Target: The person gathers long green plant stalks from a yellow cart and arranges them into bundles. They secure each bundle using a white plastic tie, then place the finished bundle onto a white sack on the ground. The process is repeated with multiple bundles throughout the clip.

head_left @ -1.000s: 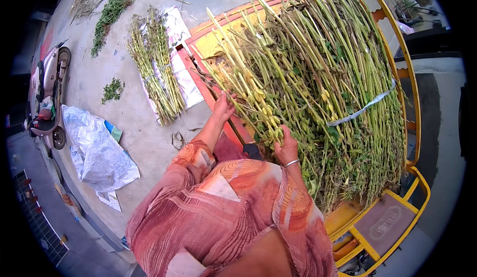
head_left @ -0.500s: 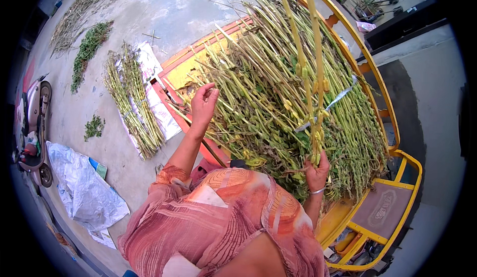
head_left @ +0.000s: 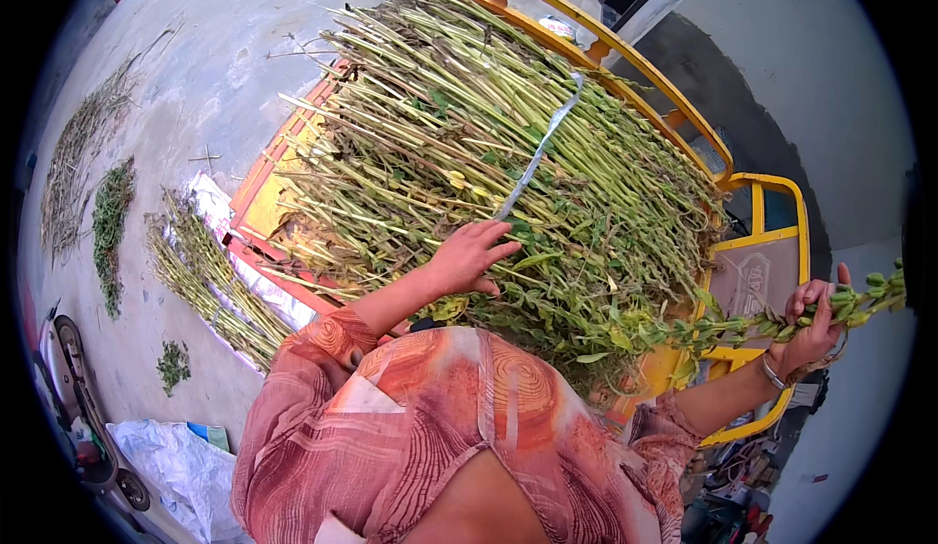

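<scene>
A big heap of sesame stalks point(head_left: 469, 104), with pale cut ends to the left and green seed pods to the right, fills the bed of a yellow and red cart. A silvery strip point(head_left: 542, 148) lies across the heap. My left hand point(head_left: 469, 259) is open over the near side of the heap, fingers spread, by the strip's lower end; whether it touches the stalks I cannot tell. Out at the far right, my right hand point(head_left: 809, 334) is closed round a green sesame stalk point(head_left: 872, 300). Its leafy end reaches left toward the heap.
A yellow rail point(head_left: 664, 75) edges the cart's far side beside a grey wall point(head_left: 782, 36). Left of the cart, sesame bundles point(head_left: 220, 285) lie on white sheeting point(head_left: 278, 300). Further left are green plants point(head_left: 112, 231), a white sack point(head_left: 181, 466) and a scooter point(head_left: 83, 397).
My right hand has swung out to the right, and the stalk in it, upright before, now lies sideways. My left hand has moved right and down over the heap. The view has shifted.
</scene>
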### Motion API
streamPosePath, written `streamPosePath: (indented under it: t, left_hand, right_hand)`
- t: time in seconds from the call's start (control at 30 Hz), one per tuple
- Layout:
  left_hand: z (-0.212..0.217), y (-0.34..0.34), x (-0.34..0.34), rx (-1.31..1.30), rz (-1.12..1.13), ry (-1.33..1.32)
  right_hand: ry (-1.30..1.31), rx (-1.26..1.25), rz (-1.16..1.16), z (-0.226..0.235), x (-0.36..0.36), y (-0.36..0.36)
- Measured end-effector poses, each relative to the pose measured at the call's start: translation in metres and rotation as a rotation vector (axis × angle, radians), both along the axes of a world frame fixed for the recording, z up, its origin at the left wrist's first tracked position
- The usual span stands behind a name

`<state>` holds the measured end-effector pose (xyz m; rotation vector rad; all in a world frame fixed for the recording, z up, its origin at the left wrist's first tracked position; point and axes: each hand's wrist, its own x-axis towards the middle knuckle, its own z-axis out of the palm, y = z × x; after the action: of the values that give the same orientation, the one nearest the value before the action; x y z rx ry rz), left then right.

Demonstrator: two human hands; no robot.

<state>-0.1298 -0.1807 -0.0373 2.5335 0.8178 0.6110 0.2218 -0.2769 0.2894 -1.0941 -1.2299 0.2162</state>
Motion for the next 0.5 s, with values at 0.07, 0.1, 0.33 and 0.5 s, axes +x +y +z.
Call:
streamPosePath:
  t: [0.07, 0.1, 0.33, 0.5]
  left_hand:
    - [-0.056, -0.023, 0.024, -0.015, -0.023, 0.372]
    - [-0.117, -0.033, 0.03, -0.009, 0.02, 0.43]
    - [-0.159, -0.041, 0.038, 0.023, 0.084, 0.357]
    - [-0.128, -0.031, 0.015, -0.277, 0.132, 0.173]
  right_hand:
    - [0.036, 0.043, -0.037, 0.047, 0.017, -0.01]
    - [0.0, 0.043, 0.032, 0.075, 0.033, -0.009]
    - [-0.462, 0.017, -0.17, 0.131, 0.015, 0.079]
    - [-0.877, 0.068, -0.161, 0.002, -0.036, 0.223]
